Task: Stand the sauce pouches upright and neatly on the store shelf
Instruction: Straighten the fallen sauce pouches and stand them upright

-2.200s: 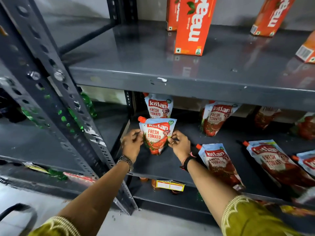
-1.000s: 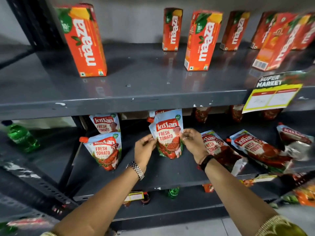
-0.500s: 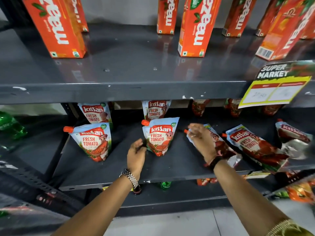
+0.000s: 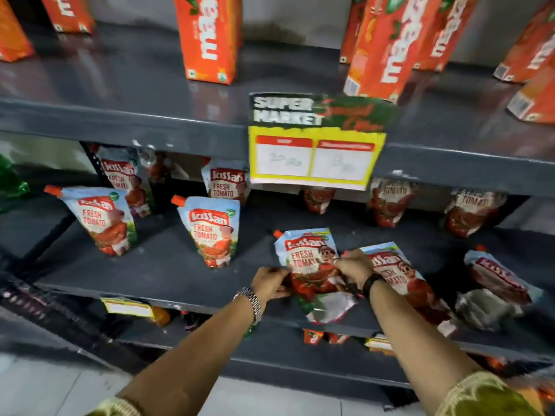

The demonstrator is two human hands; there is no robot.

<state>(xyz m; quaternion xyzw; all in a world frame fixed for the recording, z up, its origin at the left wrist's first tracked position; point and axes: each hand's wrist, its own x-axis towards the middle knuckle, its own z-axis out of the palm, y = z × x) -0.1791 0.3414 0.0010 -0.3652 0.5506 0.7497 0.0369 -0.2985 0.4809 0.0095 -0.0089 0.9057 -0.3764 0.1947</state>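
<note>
Sauce pouch (image 4: 312, 265) on middle shelf (image 4: 168, 274), front edge, tilted, base overhanging. L hand (image 4: 268, 283) pinches its left side, R hand (image 4: 354, 265) pinches right side. Two pouches (image 4: 213, 232) upright to left; two more (image 4: 402, 277) lying flat to right. Price tag (image 4: 315, 142) on shelf above.

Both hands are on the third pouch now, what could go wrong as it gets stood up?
The held ketchup pouch has its bottom hanging past the shelf edge, so it may slide off if released early. The flat pouch lies right beside the right hand and could get nudged forward. The left hand grips only the pouch's edge.
</note>
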